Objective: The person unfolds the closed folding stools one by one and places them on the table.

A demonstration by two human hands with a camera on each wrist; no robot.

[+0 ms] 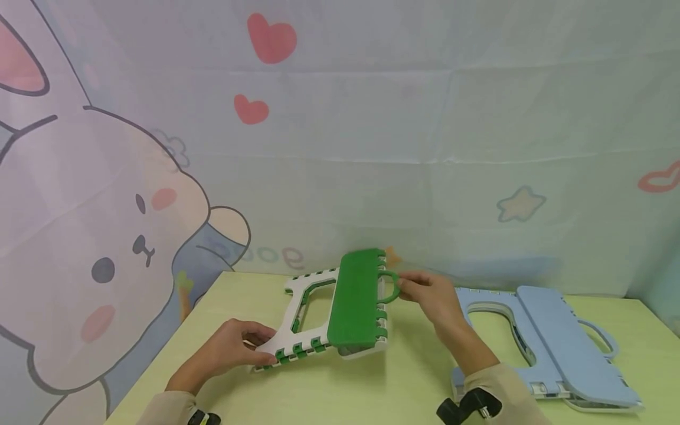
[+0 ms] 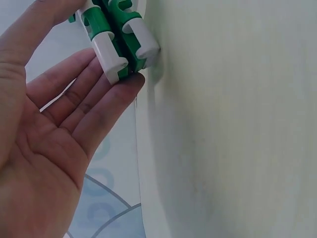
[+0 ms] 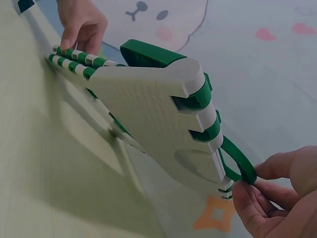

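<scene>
A folded green and white folding stool (image 1: 357,301) is held tilted over the table, its handle side raised. My right hand (image 1: 432,298) pinches the green loop handle (image 3: 241,161) between thumb and fingers. At the other end, my left hand (image 1: 234,349) grips the hinged white and green leg edge (image 2: 106,49), thumb on top and fingers beneath. That left end hangs low, close over the tabletop. In the right wrist view the stool's white underside (image 3: 143,104) faces the camera, with the left hand (image 3: 83,25) at its far end.
A folded light blue stool (image 1: 574,348) lies flat on the pale yellow-green table (image 1: 414,366) to the right, partly behind my right forearm. A printed cloth backdrop (image 1: 372,130) with a rabbit and hearts hangs along the table's back edge.
</scene>
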